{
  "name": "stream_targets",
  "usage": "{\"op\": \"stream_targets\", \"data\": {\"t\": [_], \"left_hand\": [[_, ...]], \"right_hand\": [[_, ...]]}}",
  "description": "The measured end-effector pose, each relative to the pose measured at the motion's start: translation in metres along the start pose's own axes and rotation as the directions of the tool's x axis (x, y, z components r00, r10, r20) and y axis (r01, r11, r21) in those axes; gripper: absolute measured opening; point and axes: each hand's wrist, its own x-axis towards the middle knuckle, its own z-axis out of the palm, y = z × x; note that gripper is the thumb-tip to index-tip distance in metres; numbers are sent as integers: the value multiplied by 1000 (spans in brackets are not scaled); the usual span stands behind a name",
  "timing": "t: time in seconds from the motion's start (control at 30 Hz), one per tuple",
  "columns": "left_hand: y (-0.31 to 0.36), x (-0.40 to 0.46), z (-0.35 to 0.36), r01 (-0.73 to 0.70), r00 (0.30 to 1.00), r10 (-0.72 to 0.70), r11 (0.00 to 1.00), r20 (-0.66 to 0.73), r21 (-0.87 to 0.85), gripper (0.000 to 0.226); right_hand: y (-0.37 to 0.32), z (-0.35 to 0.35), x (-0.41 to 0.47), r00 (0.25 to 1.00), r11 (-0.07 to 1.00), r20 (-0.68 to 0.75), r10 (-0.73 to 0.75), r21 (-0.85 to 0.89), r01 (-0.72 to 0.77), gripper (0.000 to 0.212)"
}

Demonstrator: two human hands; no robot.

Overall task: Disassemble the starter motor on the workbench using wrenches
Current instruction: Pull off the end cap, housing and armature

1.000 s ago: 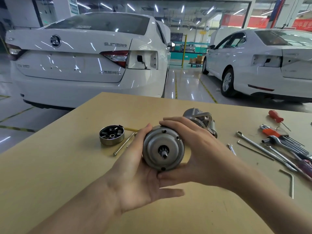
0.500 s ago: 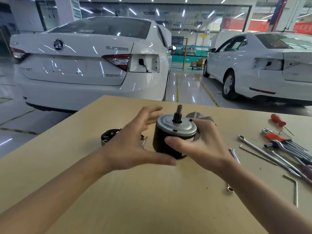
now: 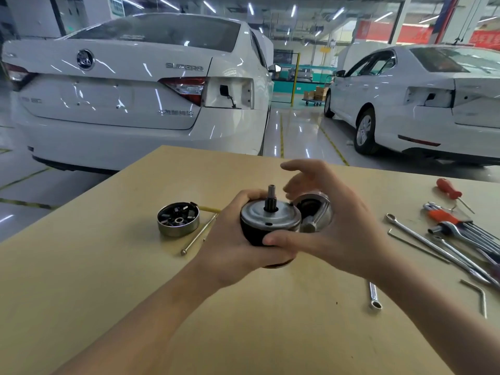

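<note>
The left hand (image 3: 235, 247) wraps its fingers round the black body of the starter motor (image 3: 270, 223), held upright above the workbench (image 3: 135, 280), shaft at 12 o'clock. The right hand (image 3: 332, 234) is half open, thumb touching the body's lower edge, its silver nose housing (image 3: 315, 215) at 3 o'clock of the motor

Bench: my tan wooden workbench (image 3: 113, 293).
Left of my left hand (image 3: 232, 247): round metal end cap (image 3: 178, 222), long bolt (image 3: 199, 235) just beside it.
Right of my right hand (image 3: 341, 231): wrenches (image 3: 443, 247), red-handled screwdriver (image 3: 449, 191), bent hex key (image 3: 477, 296).
Beside my right wrist: small wrench (image 3: 374, 296).
</note>
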Motion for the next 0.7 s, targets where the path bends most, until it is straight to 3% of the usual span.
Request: {"op": "stream_targets", "data": {"t": [0.13,0.7], "left_hand": [[0,-2,-3,-6,1000,6,1000,-7,-12,79],[-10,-6,16,-57,995,52,997,-91,-52,75]], "right_hand": [[-5,8,3,992,991,-38,-123,42,125,55],[6,20,14,998,947,14,-59,318,52,51]]}}
